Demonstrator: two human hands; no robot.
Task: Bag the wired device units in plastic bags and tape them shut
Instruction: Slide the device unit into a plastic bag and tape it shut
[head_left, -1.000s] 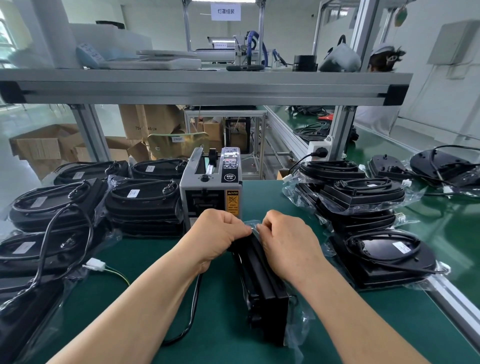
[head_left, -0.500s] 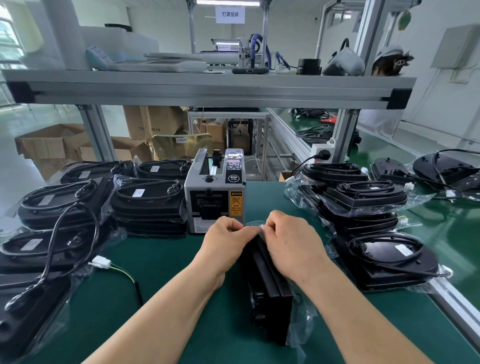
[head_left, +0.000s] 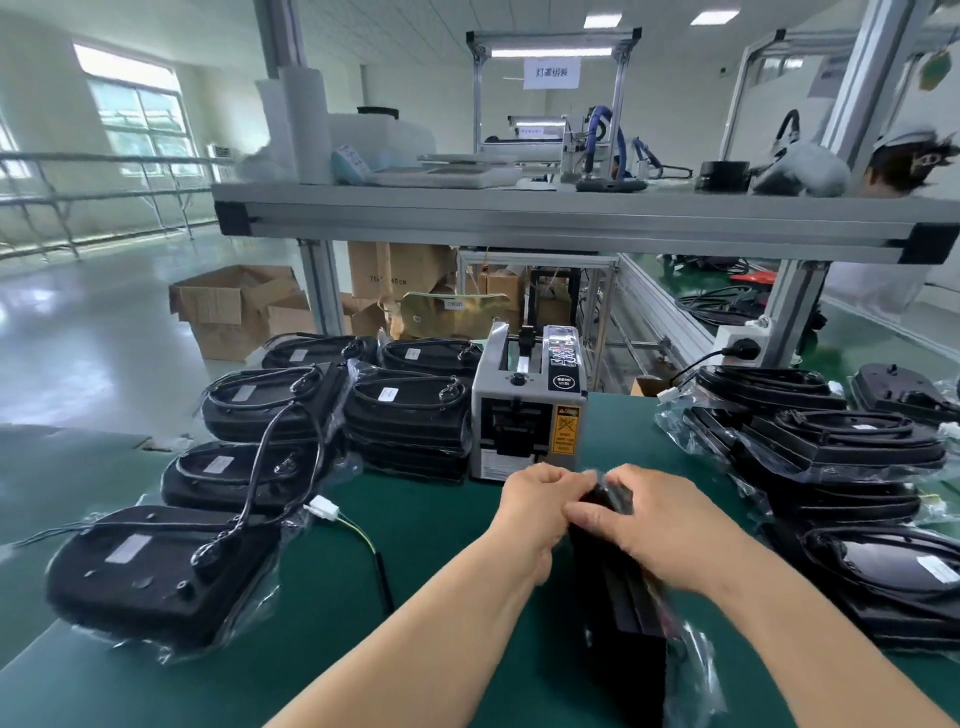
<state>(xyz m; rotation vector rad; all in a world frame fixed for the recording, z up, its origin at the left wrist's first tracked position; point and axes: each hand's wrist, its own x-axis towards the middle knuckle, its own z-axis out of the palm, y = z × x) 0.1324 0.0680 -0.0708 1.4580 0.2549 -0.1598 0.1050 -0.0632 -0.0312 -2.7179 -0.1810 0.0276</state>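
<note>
Black flat wired device unit (head_left: 618, 639) stands on edge at 6 o'clock, inside clear plastic bag (head_left: 696, 670), mouth bunched on top. Bagged black unit stacks (head_left: 405, 415) at 9 and 3 o'clock. Grey box tape dispenser (head_left: 524, 415) at 12.

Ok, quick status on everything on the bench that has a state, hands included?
Wired unit: on edge, bagged.
Plastic bag: round the unit, tape not discernible.
Left hand: grip on the bag's far end.
Right hand: grip on the same end.
Tape dispenser: upright, untouched.
Left stacks: bagged, flat.
Right stacks: bagged, flat.
White connector: lying on the mat.
</note>
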